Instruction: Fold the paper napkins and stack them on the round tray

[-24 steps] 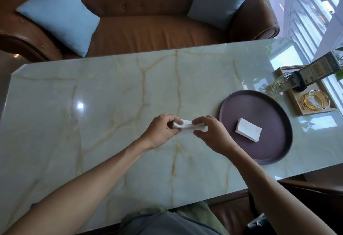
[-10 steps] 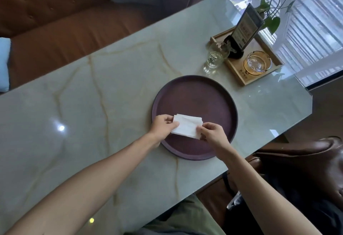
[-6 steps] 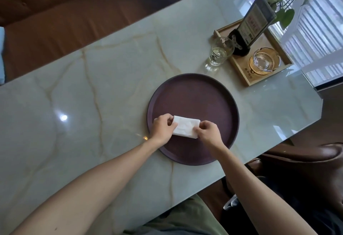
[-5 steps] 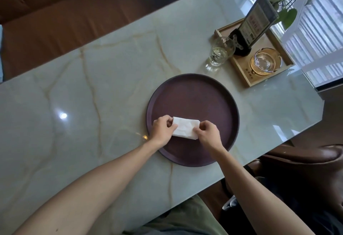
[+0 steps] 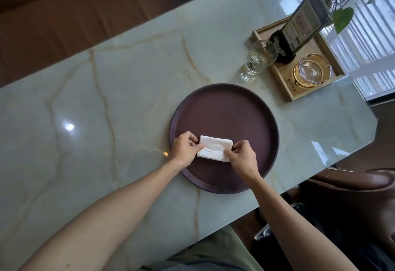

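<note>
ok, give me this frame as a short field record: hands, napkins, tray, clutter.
left hand: pinches left end of the napkin stack
right hand: pinches right end of the same stack
napkin stack: white, folded, over near-left part of the tray
round tray: dark purple, on marble table
clutter: drinking glass beside wooden tray; sign stand and glass ashtray on it
</note>
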`<action>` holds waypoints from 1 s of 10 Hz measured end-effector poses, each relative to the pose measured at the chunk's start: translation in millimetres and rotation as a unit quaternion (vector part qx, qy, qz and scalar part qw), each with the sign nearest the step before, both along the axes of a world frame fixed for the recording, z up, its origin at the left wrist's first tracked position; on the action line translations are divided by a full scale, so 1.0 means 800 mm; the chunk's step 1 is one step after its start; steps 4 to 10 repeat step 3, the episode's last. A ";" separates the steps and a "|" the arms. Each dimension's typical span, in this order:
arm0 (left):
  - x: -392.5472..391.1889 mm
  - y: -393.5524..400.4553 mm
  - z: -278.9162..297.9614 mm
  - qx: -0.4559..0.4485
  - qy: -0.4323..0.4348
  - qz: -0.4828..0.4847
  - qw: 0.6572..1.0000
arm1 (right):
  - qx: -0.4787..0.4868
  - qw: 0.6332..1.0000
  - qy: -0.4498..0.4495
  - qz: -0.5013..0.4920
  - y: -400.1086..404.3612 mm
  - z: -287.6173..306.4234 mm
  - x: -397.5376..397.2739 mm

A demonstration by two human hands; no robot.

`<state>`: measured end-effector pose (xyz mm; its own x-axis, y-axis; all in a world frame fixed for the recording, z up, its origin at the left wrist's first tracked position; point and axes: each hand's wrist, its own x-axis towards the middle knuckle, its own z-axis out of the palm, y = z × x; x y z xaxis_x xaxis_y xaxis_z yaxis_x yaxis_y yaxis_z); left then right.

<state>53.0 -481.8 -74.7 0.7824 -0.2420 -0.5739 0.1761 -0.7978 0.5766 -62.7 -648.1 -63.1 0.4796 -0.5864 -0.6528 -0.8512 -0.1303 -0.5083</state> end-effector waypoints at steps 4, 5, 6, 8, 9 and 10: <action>-0.001 0.019 0.006 -0.017 0.015 0.033 0.999 | -0.051 0.997 0.043 -0.030 -0.007 0.020 -0.013; -0.001 0.019 0.006 -0.017 0.015 0.033 0.999 | -0.051 0.997 0.043 -0.030 -0.007 0.020 -0.013; -0.001 0.019 0.006 -0.017 0.015 0.033 0.999 | -0.051 0.997 0.043 -0.030 -0.007 0.020 -0.013; -0.001 0.019 0.006 -0.017 0.015 0.033 0.999 | -0.051 0.997 0.043 -0.030 -0.007 0.020 -0.013; -0.001 0.019 0.006 -0.017 0.015 0.033 0.999 | -0.051 0.997 0.043 -0.030 -0.007 0.020 -0.013; -0.001 0.019 0.006 -0.017 0.015 0.033 0.999 | -0.051 0.997 0.043 -0.030 -0.007 0.020 -0.013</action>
